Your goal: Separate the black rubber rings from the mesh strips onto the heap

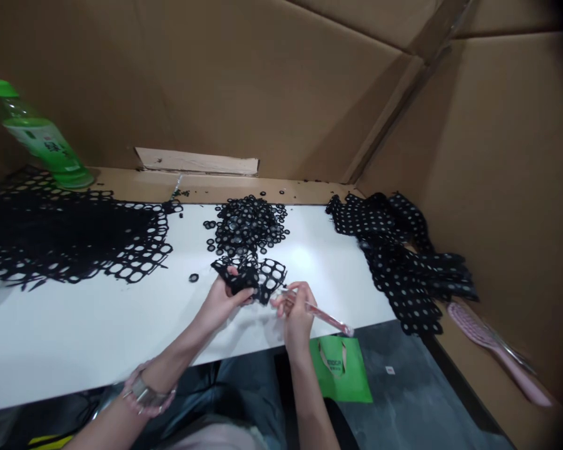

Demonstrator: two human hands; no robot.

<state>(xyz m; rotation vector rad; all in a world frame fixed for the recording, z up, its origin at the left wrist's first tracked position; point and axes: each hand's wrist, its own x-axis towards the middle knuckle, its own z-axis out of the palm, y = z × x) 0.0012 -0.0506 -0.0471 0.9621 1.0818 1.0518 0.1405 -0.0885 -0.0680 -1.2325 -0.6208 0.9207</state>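
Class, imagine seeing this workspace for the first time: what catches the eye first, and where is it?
The vivid green bottle stands out at far left, before the brown cardboard wall. Near it, black netting sprawls across the white table. At the centre, the left hand holds a black perforated piece below a heap of small round black pieces.

We see glare on the white tabletop (306, 255), just off centre toward five o'clock. Dark blur veils our two o'clock corner.
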